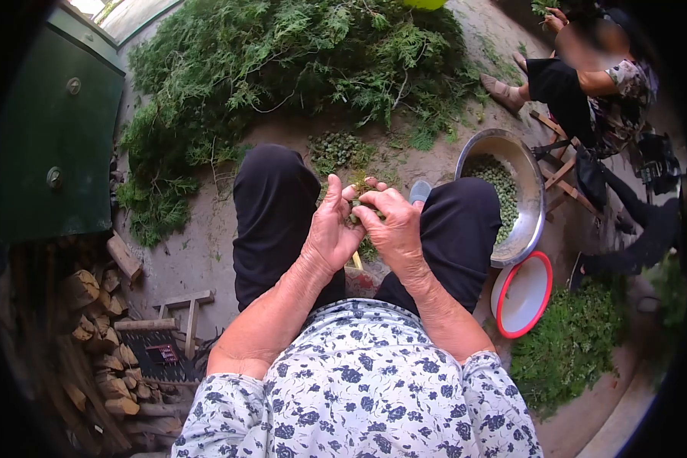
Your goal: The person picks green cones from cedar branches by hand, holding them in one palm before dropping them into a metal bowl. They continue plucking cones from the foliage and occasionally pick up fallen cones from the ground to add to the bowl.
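Green sprig: a small green sprig (357,206) sits left of the metal bowl (533,217), up in the air between the two knees.
Left hand: the left hand (330,233) is curled, with thumb and fingers pinching the sprig from its side.
Right hand: the right hand (397,229) is curled too and pinches the same sprig from the other side. The fingertips of both hands meet on it.
Why held so: with both hands gripping it, the little sprig probably stays steady and close to the eyes.
Metal bowl: it leans by the right knee and has small green balls (500,183) inside. It looks near enough to reach without getting up.
Red-rimmed basin (523,298): just below the bowl, touching its edge.
Small green heap (569,347): below the bowl, past the basin.
Big branch pile (298,69): above and left of the bowl, in front of the knees.
Other person (588,84): sits above the bowl, on a stool.
Firewood (99,336): far left of the bowl, under the green door (46,145).
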{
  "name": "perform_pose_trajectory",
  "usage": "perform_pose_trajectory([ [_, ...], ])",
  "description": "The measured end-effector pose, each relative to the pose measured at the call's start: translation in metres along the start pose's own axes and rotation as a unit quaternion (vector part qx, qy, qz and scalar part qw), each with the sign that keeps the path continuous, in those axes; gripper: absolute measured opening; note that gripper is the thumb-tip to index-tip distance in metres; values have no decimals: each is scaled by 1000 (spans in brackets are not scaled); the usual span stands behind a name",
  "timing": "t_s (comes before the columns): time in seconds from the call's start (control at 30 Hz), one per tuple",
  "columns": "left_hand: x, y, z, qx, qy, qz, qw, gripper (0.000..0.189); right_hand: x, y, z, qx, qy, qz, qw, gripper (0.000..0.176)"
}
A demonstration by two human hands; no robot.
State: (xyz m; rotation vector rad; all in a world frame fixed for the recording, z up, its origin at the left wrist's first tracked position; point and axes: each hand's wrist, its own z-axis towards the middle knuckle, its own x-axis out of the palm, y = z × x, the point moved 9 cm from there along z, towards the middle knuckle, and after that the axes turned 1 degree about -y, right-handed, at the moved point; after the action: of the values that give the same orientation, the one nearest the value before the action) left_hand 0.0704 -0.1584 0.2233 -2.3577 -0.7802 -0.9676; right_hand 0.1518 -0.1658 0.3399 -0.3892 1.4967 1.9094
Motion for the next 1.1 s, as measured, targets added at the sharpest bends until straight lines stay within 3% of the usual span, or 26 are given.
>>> perform_pose_trajectory([
  [0.03,2,-2,-2,1,0,-1,1000,61,-2,1,1,-1,1,0,1000,15],
  [0.07,3,-4,-3,3,0,8,1000,60,1,-24,-1,149,31,164,975,13],
  [0.1,4,-5,-4,4,0,16,1000,58,9,-42,-11,292,58,318,900,11],
  [0.13,7,-5,-7,4,1,16,1000,58,16,-49,-20,377,83,438,812,14],
  [0.3,19,-6,-9,4,69,-18,997,53,2,-52,-16,372,46,564,736,19],
  [0.43,20,-3,-8,-10,70,-44,997,53,-69,-62,2,307,-51,528,790,18],
  [0.53,23,-3,-9,-11,75,-9,997,55,-141,-105,1,304,-178,478,805,20],
  [0.67,29,-2,-10,-11,94,-11,995,58,-222,-225,-34,345,-299,385,802,27],
  [0.77,35,0,-13,-14,101,-38,994,60,-267,-271,-65,384,-360,318,788,38],
  [0.8,36,1,-13,-16,123,-42,991,63,-291,-306,-83,391,-337,220,828,37],
  [0.83,38,0,-14,-20,132,-53,990,65,-295,-278,-87,433,-390,179,793,40],
  [0.87,41,1,-14,-25,142,-65,987,66,-306,-293,-99,447,-408,146,782,45],
  [0.9,42,1,-14,-27,151,-73,985,68,-333,-388,-117,328,-385,236,829,49],
  [0.93,43,0,-15,-24,150,-71,986,69,-330,-345,-116,380,-425,176,803,44],
  [1.03,47,0,-16,-24,160,-77,984,71,-323,-279,-94,328,-476,72,812,33],
  [1.1,50,1,-16,-30,171,-74,982,72,-264,-181,-39,269,-356,110,888,25],
])
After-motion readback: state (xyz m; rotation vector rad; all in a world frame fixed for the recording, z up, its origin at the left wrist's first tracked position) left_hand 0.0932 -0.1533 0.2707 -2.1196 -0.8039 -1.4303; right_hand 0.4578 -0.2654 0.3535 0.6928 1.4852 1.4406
